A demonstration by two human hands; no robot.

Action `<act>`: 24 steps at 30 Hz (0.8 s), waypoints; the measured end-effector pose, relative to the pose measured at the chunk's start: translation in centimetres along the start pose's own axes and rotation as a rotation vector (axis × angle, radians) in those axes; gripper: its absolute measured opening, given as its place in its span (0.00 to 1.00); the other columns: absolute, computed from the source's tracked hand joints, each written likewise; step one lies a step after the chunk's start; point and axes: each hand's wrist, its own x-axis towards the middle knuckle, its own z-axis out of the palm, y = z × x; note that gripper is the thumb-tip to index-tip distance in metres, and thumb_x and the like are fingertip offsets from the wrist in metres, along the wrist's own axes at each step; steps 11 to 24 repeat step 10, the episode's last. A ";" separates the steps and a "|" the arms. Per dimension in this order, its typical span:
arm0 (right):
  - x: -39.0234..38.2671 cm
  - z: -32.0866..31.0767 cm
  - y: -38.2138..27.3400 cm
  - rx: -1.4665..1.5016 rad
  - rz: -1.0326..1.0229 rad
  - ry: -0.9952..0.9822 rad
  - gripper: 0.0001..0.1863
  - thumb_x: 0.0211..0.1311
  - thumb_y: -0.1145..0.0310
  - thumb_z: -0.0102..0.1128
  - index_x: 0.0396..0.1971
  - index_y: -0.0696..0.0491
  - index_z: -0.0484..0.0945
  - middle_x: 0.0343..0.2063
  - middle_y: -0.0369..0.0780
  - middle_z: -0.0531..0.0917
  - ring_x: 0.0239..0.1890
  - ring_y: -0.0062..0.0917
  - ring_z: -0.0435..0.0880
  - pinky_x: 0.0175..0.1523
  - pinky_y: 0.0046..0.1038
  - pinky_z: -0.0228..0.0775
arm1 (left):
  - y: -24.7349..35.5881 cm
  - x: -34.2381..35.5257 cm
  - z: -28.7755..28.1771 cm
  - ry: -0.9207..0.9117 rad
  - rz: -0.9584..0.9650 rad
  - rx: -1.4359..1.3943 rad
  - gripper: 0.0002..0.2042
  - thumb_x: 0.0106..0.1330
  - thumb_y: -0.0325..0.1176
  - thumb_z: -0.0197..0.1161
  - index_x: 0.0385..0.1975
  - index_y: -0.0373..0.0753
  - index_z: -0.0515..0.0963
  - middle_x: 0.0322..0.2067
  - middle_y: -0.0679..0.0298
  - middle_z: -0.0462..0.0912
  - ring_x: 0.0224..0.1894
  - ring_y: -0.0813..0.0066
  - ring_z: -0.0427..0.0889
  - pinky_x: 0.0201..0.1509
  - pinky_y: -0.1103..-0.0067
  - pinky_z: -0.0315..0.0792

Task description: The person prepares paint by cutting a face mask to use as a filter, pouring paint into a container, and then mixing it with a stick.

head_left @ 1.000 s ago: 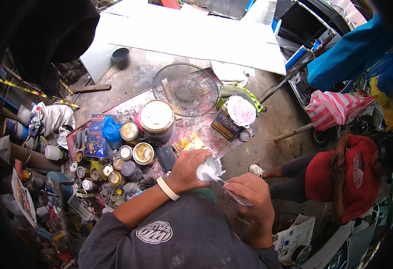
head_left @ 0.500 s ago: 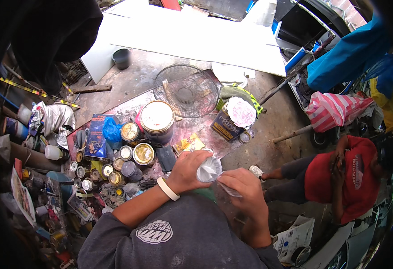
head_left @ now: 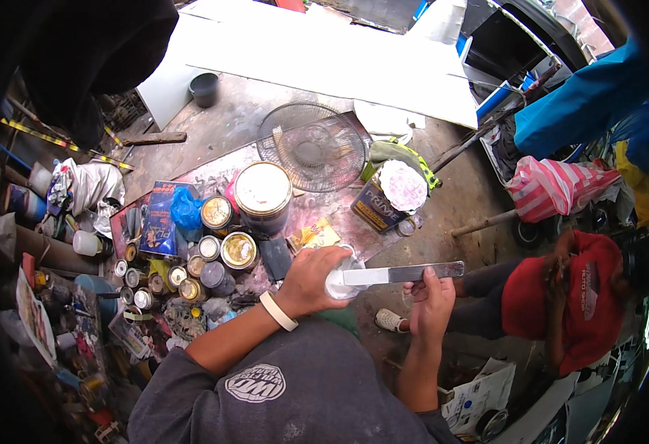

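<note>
My left hand (head_left: 311,283) is wrapped round a clear plastic cup (head_left: 335,287) with white material inside, held in front of my chest. Between the fingers and thumb of my right hand (head_left: 432,302) is a flat metal stirring strip (head_left: 422,272). The strip lies nearly level, its white-coated left end over the cup's mouth and its bare end pointing right. Whether that end touches the cup's rim, I cannot tell.
Several paint cans (head_left: 263,191) and small tins crowd the low board left of my hands. Beyond lie a fan grille (head_left: 311,148) and a dark rectangular can (head_left: 375,206). A person in a red shirt (head_left: 539,303) stands at right. A white panel (head_left: 324,55) spans the back.
My right hand has turned and moved right, bringing the strip from the cup to a nearly level position across its mouth. My left hand keeps its hold. The person's foot has shifted left.
</note>
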 end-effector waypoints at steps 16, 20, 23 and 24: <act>2.4 -1.4 2.3 0.121 0.159 -0.115 0.09 0.77 0.66 0.57 0.44 0.57 0.75 0.33 0.42 0.86 0.31 0.25 0.85 0.38 0.29 0.77 | 0.7 -0.9 0.2 0.054 -0.097 0.054 0.43 0.46 0.44 0.81 0.65 0.44 0.70 0.59 0.59 0.79 0.62 0.63 0.80 0.64 0.66 0.68; 2.4 -1.4 2.3 0.121 0.159 -0.115 0.09 0.77 0.66 0.57 0.44 0.57 0.75 0.33 0.42 0.86 0.31 0.25 0.85 0.38 0.29 0.77 | 0.7 -0.9 0.2 0.054 -0.097 0.054 0.43 0.46 0.44 0.81 0.65 0.44 0.70 0.59 0.59 0.79 0.62 0.63 0.80 0.64 0.66 0.68; 2.4 -1.4 2.3 0.121 0.159 -0.115 0.09 0.77 0.66 0.57 0.44 0.57 0.75 0.33 0.42 0.86 0.31 0.25 0.85 0.38 0.29 0.77 | 0.7 -0.9 0.2 0.054 -0.097 0.054 0.43 0.46 0.44 0.81 0.65 0.44 0.70 0.59 0.59 0.79 0.62 0.63 0.80 0.64 0.66 0.68; 2.4 -1.4 2.3 0.121 0.159 -0.115 0.09 0.77 0.66 0.57 0.44 0.57 0.75 0.33 0.42 0.86 0.31 0.25 0.85 0.38 0.29 0.77 | 0.7 -0.9 0.2 0.054 -0.097 0.054 0.43 0.46 0.44 0.81 0.65 0.44 0.70 0.59 0.59 0.79 0.62 0.63 0.80 0.64 0.66 0.68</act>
